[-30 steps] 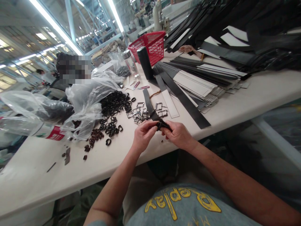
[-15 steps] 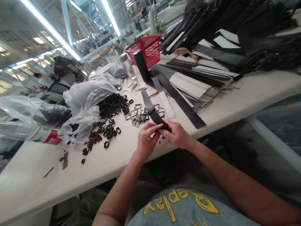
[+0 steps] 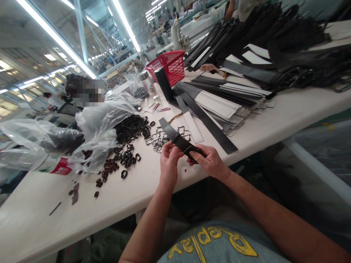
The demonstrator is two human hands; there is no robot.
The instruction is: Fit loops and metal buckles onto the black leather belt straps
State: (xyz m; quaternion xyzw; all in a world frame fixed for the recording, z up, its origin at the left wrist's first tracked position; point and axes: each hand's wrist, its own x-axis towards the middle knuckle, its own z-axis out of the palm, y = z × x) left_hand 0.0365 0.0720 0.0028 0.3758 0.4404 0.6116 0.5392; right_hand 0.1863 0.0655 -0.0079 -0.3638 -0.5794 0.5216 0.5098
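A black leather belt strap (image 3: pixel 182 143) slants over the near edge of the table, its free end pointing up and left. A loop band crosses it partway along. My right hand (image 3: pixel 210 160) is closed round the strap's lower end, thumb on top. At the strap's lower left edge my left hand (image 3: pixel 169 160) has its fingers curled in a pinch against it; the fingertips are partly hidden by the strap. Just beyond lie several metal buckles (image 3: pixel 156 138). Black belt loops (image 3: pixel 128 157) are heaped to their left, with brown loops (image 3: pixel 111 165) beside them.
Stacked strap pieces (image 3: pixel 219 104) lie at the right, near a long black strap (image 3: pixel 212 124). Behind stand a red basket (image 3: pixel 175 69), a dark cylinder (image 3: pixel 163 84) and a glass bottle (image 3: pixel 148 84). Plastic bags (image 3: pixel 95 117) and a clear bottle (image 3: pixel 30 160) occupy the left.
The strap has turned to show more of its broad face. My right thumb now lies across its top, and my left hand has shifted to its lower left edge.
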